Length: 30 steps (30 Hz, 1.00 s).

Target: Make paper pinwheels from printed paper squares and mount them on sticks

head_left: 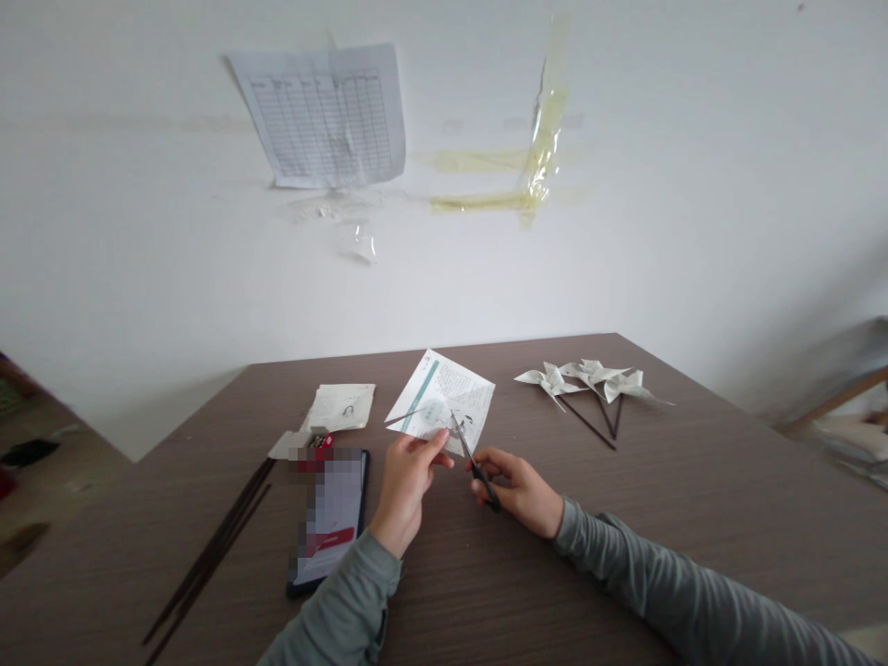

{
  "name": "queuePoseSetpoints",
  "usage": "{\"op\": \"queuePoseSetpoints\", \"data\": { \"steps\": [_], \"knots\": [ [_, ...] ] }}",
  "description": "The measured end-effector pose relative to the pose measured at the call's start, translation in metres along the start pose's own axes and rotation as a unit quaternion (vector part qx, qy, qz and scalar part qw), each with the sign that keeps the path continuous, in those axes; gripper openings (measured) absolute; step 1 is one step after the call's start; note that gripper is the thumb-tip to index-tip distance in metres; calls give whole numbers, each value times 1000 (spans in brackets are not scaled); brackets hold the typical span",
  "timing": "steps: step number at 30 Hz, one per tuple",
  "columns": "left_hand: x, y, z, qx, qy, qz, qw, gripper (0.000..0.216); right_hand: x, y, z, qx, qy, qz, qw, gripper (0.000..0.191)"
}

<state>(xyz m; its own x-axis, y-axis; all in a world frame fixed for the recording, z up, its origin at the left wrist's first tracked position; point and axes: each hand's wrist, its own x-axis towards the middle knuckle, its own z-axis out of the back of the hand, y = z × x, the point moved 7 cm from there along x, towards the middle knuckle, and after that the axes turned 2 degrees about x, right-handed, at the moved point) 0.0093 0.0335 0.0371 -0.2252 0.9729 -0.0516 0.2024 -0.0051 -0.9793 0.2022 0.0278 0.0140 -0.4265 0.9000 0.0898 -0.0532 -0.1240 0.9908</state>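
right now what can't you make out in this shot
- Black phone's screen, head view: blurred over, unreadable.
- Printed square paper sheet held by the left hand: text too small.
- Black-handled scissors in the right hand: handles hidden by fingers.
- White table chart on the wall: entries too small.
- Thin dark wooden sticks: count unclear, they overlap.

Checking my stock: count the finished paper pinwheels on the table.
3, bunched together on the table right of the right hand: pinwheels. Overlap may hide more.
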Motion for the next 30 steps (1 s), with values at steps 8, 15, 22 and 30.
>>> {"op": "queuePoseSetpoints", "data": {
  "steps": [8,15,22,30],
  "knots": [
    [1,-3,5,-17,-21,-11,1000,52,-1,-7,-2,3,38,1,999,67],
    [8,-7,18,-11,-62,-31,998,53,-2,-4,10,-118,35,64,990,57],
    [12,-8,19,13,-39,-37,998,49,-7,-3,37,-127,-60,137,981,52],
    [14,-2,14,81,45,-27,995,44,1,-10,82,-108,-325,147,928,49]
  ]
}}
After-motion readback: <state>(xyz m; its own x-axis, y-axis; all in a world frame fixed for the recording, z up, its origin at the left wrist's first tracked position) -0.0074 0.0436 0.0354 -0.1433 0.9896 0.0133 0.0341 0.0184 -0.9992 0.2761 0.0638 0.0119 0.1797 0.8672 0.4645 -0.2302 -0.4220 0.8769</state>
